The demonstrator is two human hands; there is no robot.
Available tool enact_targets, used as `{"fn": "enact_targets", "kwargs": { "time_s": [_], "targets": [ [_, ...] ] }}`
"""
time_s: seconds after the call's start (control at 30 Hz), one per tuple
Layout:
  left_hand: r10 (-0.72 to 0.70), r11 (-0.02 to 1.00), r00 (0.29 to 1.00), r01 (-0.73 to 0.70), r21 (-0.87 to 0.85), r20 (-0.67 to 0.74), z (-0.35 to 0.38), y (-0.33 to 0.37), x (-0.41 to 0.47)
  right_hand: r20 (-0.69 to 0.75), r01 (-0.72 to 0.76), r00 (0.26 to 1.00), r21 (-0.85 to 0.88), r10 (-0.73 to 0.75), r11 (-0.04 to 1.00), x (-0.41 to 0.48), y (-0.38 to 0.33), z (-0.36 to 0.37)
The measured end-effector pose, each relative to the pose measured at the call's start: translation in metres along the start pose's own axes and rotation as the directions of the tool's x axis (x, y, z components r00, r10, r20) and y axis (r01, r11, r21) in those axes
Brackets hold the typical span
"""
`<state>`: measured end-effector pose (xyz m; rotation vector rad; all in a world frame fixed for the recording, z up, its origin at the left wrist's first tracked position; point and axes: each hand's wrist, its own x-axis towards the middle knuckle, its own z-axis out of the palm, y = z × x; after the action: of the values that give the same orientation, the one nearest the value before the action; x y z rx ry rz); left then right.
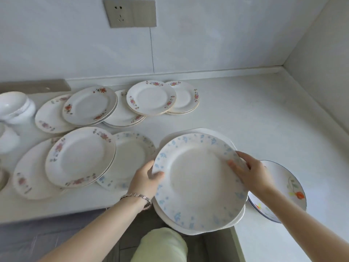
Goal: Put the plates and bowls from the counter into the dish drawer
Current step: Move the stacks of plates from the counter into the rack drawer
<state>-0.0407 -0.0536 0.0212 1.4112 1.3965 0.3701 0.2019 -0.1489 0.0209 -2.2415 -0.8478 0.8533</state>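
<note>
A large white plate with a blue flower rim (198, 184) is held up over the counter's front edge, on top of at least one plain white plate (238, 218) under it. My left hand (145, 178) grips the stack's left rim, thumb on top. My right hand (249, 171) grips the right rim, fingers curled over it. Several more flowered plates (81, 156) lie in overlapping piles on the counter (264, 110) to the left and behind. White bowls (16, 106) stand at the far left. The dish drawer is not in view.
A blue-rimmed bowl with an orange flower (283, 186) sits on the counter under my right wrist. A wall socket (130, 12) is on the back wall. The counter runs into a corner at the right. Below the front edge are dark cabinet fronts (37, 239) and a pale green trouser leg (160, 244).
</note>
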Motion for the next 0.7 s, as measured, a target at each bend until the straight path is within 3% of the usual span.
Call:
{"fn": "enact_targets", "kwargs": {
  "time_s": [0.33,0.7],
  "targets": [
    [-0.195,0.978,0.967,0.177,-0.113,-0.167,-0.048,-0.114,-0.170,0.232,0.122,0.967,-0.068,-0.103,0.990,-0.151,0.018,0.064],
    [-0.423,0.905,0.872,0.417,-0.079,-0.248,-0.158,-0.228,-0.234,0.413,0.095,0.910,-0.124,-0.035,0.988,-0.233,-0.006,0.210]
  ]
}}
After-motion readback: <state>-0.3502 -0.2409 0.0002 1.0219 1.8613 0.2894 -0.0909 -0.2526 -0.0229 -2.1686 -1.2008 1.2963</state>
